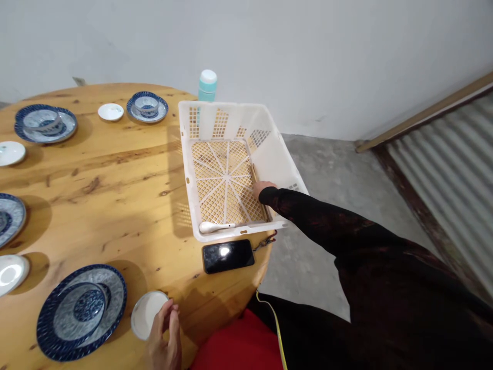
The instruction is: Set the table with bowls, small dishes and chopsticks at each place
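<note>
My right hand [262, 189] reaches into the white plastic basket [281, 154] and rests by thin wooden chopsticks [257, 181] lying along its right inner wall; the fingers curl down at them, mostly hidden by the black sleeve. A white spoon [215, 226] lies at the basket's near edge. My left hand [165, 336] is at the table's near rim, fingers open and touching a small white saucer [147, 314]. Beside it sits a blue patterned plate with a bowl [81, 309].
A black phone [228, 255] lies just in front of the basket. More blue plates with bowls [45, 123] [147, 106] and white saucers [110, 111] ring the round wooden table [115, 180]. A teal bottle [207, 85] stands behind the basket. Concrete floor lies right.
</note>
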`<state>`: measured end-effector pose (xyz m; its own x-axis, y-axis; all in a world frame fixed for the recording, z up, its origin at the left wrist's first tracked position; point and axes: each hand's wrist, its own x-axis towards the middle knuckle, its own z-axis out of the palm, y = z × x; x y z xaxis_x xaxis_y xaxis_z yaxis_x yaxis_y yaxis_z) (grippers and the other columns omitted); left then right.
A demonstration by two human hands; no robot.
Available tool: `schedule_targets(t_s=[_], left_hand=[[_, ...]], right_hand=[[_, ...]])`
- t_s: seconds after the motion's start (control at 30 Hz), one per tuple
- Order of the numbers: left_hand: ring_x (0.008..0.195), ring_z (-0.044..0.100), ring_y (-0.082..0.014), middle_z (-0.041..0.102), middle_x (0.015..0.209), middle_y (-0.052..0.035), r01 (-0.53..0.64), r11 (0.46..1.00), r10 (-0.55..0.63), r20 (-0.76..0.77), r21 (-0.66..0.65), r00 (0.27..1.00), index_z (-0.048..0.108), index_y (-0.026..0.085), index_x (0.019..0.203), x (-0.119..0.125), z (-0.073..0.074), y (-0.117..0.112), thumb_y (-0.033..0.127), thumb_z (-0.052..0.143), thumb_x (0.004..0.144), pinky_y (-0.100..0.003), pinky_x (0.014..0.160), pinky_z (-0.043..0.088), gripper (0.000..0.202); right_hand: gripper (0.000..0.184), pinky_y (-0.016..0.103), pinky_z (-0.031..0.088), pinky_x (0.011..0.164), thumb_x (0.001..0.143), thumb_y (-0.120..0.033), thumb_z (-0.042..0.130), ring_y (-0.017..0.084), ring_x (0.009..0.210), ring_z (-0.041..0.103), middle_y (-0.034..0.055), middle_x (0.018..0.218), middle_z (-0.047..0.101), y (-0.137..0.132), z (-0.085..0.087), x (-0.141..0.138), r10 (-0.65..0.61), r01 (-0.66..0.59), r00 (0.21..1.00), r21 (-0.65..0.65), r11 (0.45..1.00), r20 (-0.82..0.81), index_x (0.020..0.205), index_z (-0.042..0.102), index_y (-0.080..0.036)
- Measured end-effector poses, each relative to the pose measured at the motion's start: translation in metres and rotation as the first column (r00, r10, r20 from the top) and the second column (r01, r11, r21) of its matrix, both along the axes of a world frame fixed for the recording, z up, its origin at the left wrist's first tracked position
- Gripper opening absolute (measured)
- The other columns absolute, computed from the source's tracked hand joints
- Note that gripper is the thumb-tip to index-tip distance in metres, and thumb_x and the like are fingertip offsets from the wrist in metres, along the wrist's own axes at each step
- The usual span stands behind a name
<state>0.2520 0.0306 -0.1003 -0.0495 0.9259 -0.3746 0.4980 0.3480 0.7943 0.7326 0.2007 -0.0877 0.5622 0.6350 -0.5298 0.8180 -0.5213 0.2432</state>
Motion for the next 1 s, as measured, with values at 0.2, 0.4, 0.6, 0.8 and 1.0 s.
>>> schedule_targets(t_s=[0.2,0.4,0.6,0.8,1.0], left_hand=[[0.106,0.072,-0.0316,0.077,0.107,-0.0093,-0.004,1.0,0.004,-0.013,-0.023,1.0,0.072,0.021,0.105,-0.002,0.0,0.0,0.073,0.057,0.077,-0.047,0.104,0.054,0.06],[0.106,0.071,-0.032,0.077,0.108,-0.0098,-0.032,0.998,0.033,0.012,-0.048,0.999,0.072,0.02,0.107,-0.001,0.001,0.0,0.072,0.058,0.076,-0.049,0.105,0.052,0.062],[0.108,0.071,-0.032,0.077,0.109,-0.0106,-0.034,0.998,0.035,0.019,-0.046,0.999,0.072,0.019,0.106,0.0,0.003,0.001,0.071,0.059,0.076,-0.049,0.106,0.051,0.061],[0.096,0.074,-0.0299,0.078,0.101,-0.0106,-0.041,0.999,0.04,-0.021,-0.009,0.999,0.071,0.018,0.104,0.003,0.011,0.004,0.073,0.056,0.076,-0.042,0.092,0.059,0.063],[0.09,0.075,-0.0275,0.078,0.098,-0.0096,-0.005,0.998,0.008,-0.045,0.059,0.999,0.072,0.019,0.102,0.002,0.018,0.005,0.07,0.055,0.079,-0.039,0.088,0.06,0.058]], right_hand=[[0.04,0.041,0.048,0.101,0.097,-0.026,0.05,0.031,0.124,0.062,0.0235,0.135,0.064,0.002,0.011,0.001,0.067,-0.067,0.997,0.0,0.998,0.033,0.132,0.067,-0.013],[0.042,0.038,0.049,0.099,0.097,-0.03,0.054,0.032,0.124,0.062,0.0236,0.136,0.063,-0.004,0.023,0.002,0.075,-0.075,0.996,0.006,0.997,0.039,0.132,0.065,-0.01],[0.04,0.033,0.05,0.094,0.098,-0.026,0.051,0.03,0.119,0.065,0.0255,0.129,0.066,-0.014,0.023,0.001,0.032,-0.033,0.999,0.011,0.999,0.036,0.13,0.066,-0.008],[0.039,0.033,0.05,0.095,0.096,-0.019,0.053,0.03,0.119,0.066,0.026,0.13,0.066,-0.018,0.022,0.003,0.023,-0.023,0.999,0.018,1.0,0.025,0.13,0.066,-0.006],[0.042,0.034,0.05,0.096,0.093,-0.021,0.058,0.031,0.119,0.065,0.028,0.128,0.066,-0.023,0.03,-0.002,0.023,-0.024,1.0,0.037,0.999,0.012,0.13,0.066,-0.004]])
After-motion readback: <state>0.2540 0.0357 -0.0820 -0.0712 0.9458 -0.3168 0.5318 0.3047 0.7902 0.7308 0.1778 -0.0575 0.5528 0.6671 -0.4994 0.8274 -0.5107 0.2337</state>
